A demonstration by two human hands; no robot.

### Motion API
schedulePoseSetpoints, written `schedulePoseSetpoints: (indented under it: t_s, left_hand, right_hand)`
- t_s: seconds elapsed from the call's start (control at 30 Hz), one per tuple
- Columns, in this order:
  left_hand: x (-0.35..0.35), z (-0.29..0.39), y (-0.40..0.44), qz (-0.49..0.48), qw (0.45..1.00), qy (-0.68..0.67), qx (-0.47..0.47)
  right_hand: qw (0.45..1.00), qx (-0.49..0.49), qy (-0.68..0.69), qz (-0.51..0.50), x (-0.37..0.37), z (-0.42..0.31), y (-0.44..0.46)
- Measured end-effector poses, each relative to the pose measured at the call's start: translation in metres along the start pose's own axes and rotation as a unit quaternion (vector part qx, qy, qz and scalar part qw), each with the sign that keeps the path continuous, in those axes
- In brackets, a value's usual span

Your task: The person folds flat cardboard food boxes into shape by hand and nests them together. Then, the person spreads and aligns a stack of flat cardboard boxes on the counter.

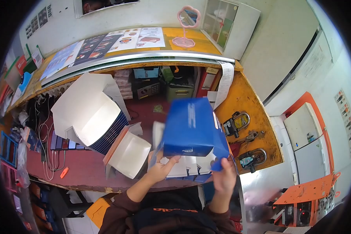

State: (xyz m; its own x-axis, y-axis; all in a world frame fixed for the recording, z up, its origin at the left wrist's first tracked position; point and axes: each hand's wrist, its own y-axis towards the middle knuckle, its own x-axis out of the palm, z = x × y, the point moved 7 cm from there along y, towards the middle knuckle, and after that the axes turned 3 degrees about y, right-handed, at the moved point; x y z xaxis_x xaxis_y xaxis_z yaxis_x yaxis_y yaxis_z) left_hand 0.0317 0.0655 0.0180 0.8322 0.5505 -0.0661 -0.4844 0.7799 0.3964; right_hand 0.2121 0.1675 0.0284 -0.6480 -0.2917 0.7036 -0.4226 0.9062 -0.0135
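A blue cardboard box (191, 126) is held up over the front of the desk, slightly blurred. My left hand (161, 169) has its thumb and fingers closed on the box's near left corner. At the near right corner, my right hand (225, 175) holds a blue flap of the same box, its fingers smeared by motion. Below the box lie white and blue folded cartons (185, 167), partly hidden. Left of it stand a small open box with a white inside (129, 156) and a tall nest of open boxes (99, 117).
Padlocks (253, 158) and keys (252, 135) lie on the wooden counter at right. An orange cutter (64, 172) and white cables (46, 156) are on the desk at left. A pink mirror (184, 41) stands on the upper shelf. A paper strip (225, 84) hangs at its edge.
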Motion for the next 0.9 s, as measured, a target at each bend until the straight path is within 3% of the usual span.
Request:
schedulePoseSetpoints:
  t_s: [0.03,0.07,0.1,0.13,0.17,0.2,0.27,0.3,0.37,0.4,0.43,0.5,0.53,0.57,0.6,0.63,0.67,0.7,0.77,0.83,0.87,0.9]
  left_hand:
    - [0.002,-0.004,-0.005,-0.004,1.000,-0.003,0.020]
    - [0.011,0.000,-0.009,-0.004,1.000,-0.002,0.020]
    - [0.021,0.005,-0.013,0.040,0.991,-0.124,0.005]
    - [0.027,0.006,-0.014,0.084,0.966,-0.245,-0.010]
    - [0.030,0.007,-0.013,0.085,0.966,-0.245,-0.008]
    - [0.034,0.009,-0.012,0.065,0.972,-0.226,0.006]
    - [0.038,0.005,-0.015,0.043,0.979,-0.199,-0.001]
    - [0.036,0.003,-0.013,0.043,0.979,-0.198,0.000]
    - [0.036,-0.012,-0.008,-0.006,0.921,-0.375,-0.105]
    - [0.037,-0.004,-0.008,0.004,0.768,-0.613,-0.186]
    - [0.029,-0.007,-0.009,0.003,0.768,-0.613,-0.187]
    - [0.026,-0.021,-0.013,0.009,0.710,-0.658,-0.250]
    - [0.023,-0.034,-0.017,0.028,0.825,-0.505,-0.251]
    - [0.026,-0.037,-0.020,0.030,0.825,-0.505,-0.251]
    - [0.019,-0.027,-0.018,0.068,0.912,-0.342,-0.217]
    - [0.015,-0.015,-0.015,0.105,0.965,-0.166,-0.174]
    - [0.015,-0.014,-0.017,0.185,0.950,-0.194,-0.162]
    - [0.016,-0.017,-0.020,0.186,0.949,-0.193,-0.163]
    - [0.025,-0.043,-0.031,0.209,0.896,-0.311,-0.237]
    - [0.015,-0.048,-0.030,0.204,0.906,-0.281,-0.244]
    - [0.023,-0.044,-0.025,0.014,0.946,-0.188,-0.265]
    - [0.031,-0.041,-0.031,-0.177,0.941,-0.087,-0.276]
  right_hand:
    - [0.984,-0.090,-0.143,0.054,-0.003,0.004,-0.005]
    - [0.967,-0.134,-0.166,0.140,-0.006,0.018,-0.015]
    - [0.936,-0.241,-0.161,0.197,-0.025,0.041,-0.019]
    - [0.961,-0.205,-0.054,0.179,-0.002,0.048,-0.019]
    - [0.972,-0.164,0.055,0.158,0.021,0.050,-0.017]
    - [0.972,-0.163,0.056,0.159,0.021,0.045,-0.018]
    - [0.976,0.079,0.201,-0.035,0.045,0.063,-0.010]
    - [0.976,0.079,0.201,-0.037,0.042,0.059,-0.007]
    - [0.975,0.083,0.205,-0.007,0.031,0.053,-0.001]
    - [0.975,0.042,0.213,-0.057,0.028,0.049,0.002]
    - [0.974,0.041,0.213,-0.056,0.033,0.049,0.002]
    - [0.990,-0.132,0.007,0.044,0.034,0.027,0.000]
    - [0.987,-0.154,-0.018,0.038,0.035,0.027,-0.003]
    - [0.988,-0.152,-0.018,0.038,0.036,0.028,-0.006]
    - [0.987,-0.160,-0.007,0.016,0.041,0.027,-0.011]
    - [0.986,-0.168,0.004,-0.006,0.045,0.027,-0.014]
    - [0.991,-0.135,0.019,0.001,0.044,0.037,-0.015]
    - [0.991,-0.134,0.019,0.000,0.046,0.047,-0.017]
    - [0.992,-0.058,0.111,-0.015,0.045,0.078,-0.016]
    - [0.991,-0.019,0.133,-0.006,0.033,0.087,-0.007]
    - [0.995,-0.027,0.097,0.025,0.023,0.082,-0.001]
    - [0.996,-0.034,0.060,0.058,0.014,0.075,0.002]
